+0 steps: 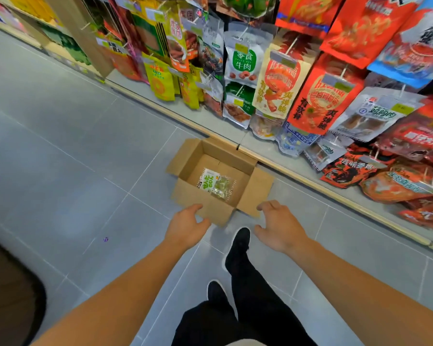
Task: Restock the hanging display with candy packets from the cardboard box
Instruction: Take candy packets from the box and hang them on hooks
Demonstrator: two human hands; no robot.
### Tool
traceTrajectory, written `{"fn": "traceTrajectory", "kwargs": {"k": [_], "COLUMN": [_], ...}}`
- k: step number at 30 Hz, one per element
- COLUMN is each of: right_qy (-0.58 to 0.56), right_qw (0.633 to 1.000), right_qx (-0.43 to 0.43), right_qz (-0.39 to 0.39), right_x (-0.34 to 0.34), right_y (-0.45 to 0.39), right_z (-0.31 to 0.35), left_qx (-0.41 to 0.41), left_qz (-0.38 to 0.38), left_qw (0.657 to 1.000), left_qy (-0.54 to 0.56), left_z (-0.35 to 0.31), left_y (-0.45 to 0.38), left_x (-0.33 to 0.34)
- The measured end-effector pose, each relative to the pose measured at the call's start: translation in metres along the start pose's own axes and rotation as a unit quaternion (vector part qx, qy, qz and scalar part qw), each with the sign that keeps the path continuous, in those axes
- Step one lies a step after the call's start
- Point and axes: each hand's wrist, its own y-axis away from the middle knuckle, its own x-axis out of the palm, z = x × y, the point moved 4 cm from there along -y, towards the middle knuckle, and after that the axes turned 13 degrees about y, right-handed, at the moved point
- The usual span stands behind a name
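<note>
An open cardboard box [256, 189] sits on the grey floor by the foot of the display. Inside it lies one green-and-white candy packet [216, 184], flat on the bottom. My left hand [186, 227] hovers in front of the box's near wall, fingers loosely curled and holding nothing. My right hand [278, 224] hangs near the box's right flap, fingers also loosely curled and empty. The hanging display [310, 78] rises at the right, packed with snack packets on pegs.
The display's base ledge with a wooden edge [310, 181] runs diagonally behind the box. My legs and black shoes [239, 245] stand just below the hands. A dark rounded object [13, 293] lies at the bottom left. Grey tiled floor spreads to the left.
</note>
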Motion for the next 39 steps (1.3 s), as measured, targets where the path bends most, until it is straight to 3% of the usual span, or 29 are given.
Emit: {"fn": "traceTrajectory", "kwargs": {"k": [11, 16, 23, 28, 39], "right_qy": [0.030, 0.029, -0.040, -0.114, -0.253], "right_qw": [0.997, 0.993, 0.985, 0.975, 0.925], "right_qx": [-0.031, -0.029, 0.038, 0.108, 0.218], "right_qz": [0.065, 0.108, 0.166, 0.160, 0.182], "right_x": [-0.037, -0.023, 0.022, 0.086, 0.314], "right_y": [-0.188, -0.255, -0.343, -0.421, -0.583], "right_z": [-0.006, -0.008, 0.001, 0.003, -0.036], "left_qx": [-0.051, -0.088, -0.110, -0.095, -0.112], "left_qz": [0.005, 0.027, 0.059, 0.099, 0.122], "left_qw": [0.998, 0.995, 0.992, 0.991, 0.984], "left_qy": [0.039, 0.024, 0.012, -0.005, -0.061], "left_z": [-0.057, -0.048, -0.010, 0.043, 0.209], "left_y": [-0.171, -0.242, -0.345, -0.444, -0.638], "left_x": [-0.020, -0.025, -0.024, 0.000, 0.120]}}
